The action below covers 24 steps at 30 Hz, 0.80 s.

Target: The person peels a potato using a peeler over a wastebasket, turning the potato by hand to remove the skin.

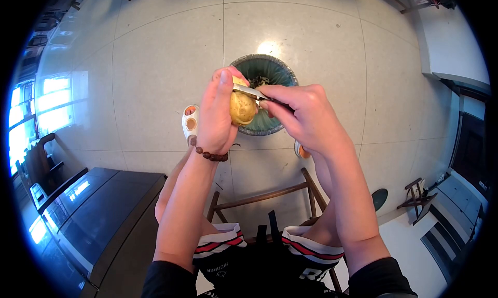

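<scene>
The potato (242, 108) was held up in the air directly above a green bowl (280, 72) that stood on the pale tiled floor (155, 64). Its skin was yellowish-brown, with a lighter patch near the top. The left hand (215, 114) wrapped around the potato from the left side, its grip closed on it with the thumb lying up along the near face. A beaded bracelet (210, 155) circled that wrist. The right hand (303, 116) had its grip pinched on a metal peeler (250, 91), whose blade touched the top of the potato. Dark peelings (258, 81) lay inside the bowl. The person sat on a wooden stool (270, 194), knees apart, with a sandalled foot (190, 122) just left of the bowl. A dark cabinet (98, 215) stood at the lower left.
</scene>
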Each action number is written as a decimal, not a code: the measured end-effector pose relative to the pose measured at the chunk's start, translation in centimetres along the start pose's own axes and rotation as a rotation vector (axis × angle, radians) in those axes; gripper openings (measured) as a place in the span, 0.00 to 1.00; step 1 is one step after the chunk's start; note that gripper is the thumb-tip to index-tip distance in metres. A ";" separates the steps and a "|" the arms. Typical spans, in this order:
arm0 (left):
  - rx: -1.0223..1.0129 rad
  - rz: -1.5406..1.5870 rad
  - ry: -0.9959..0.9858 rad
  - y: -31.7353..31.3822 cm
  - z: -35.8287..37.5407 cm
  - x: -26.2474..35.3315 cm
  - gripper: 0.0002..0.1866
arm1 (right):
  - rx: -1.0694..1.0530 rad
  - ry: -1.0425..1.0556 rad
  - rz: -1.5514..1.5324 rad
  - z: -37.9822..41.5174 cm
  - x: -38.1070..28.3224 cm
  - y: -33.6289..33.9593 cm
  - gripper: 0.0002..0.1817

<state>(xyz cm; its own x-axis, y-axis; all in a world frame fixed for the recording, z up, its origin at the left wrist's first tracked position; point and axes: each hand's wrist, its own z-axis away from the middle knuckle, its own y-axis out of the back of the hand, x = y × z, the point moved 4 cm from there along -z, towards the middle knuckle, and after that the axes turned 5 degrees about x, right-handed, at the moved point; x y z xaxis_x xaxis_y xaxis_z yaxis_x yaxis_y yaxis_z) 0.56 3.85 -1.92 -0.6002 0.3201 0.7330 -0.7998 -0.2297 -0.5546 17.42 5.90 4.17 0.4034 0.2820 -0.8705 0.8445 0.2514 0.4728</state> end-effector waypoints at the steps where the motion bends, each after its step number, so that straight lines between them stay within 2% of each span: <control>1: 0.001 0.000 -0.001 0.0 -0.1 0.0 0.20 | 0.000 0.000 0.000 0.0 0.0 0.0 0.11; 9: 0.009 0.017 0.003 -0.1 0.0 -0.1 0.18 | -0.008 -0.017 0.003 0.0 0.1 -0.1 0.11; 18: -0.010 0.100 0.028 -0.3 0.2 -0.4 0.21 | 0.037 -0.014 0.073 0.1 -0.1 0.1 0.10; 24: -0.101 0.260 0.144 -0.7 0.5 -0.3 0.24 | 0.076 0.031 0.044 -0.1 -0.3 0.2 0.11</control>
<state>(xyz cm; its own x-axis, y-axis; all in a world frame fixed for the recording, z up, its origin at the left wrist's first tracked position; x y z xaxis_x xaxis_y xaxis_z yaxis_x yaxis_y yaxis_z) 1.33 3.48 -1.60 -0.7710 0.3913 0.5025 -0.6107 -0.2305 -0.7575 17.47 5.94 4.57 0.4307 0.3202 -0.8438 0.8509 0.1674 0.4979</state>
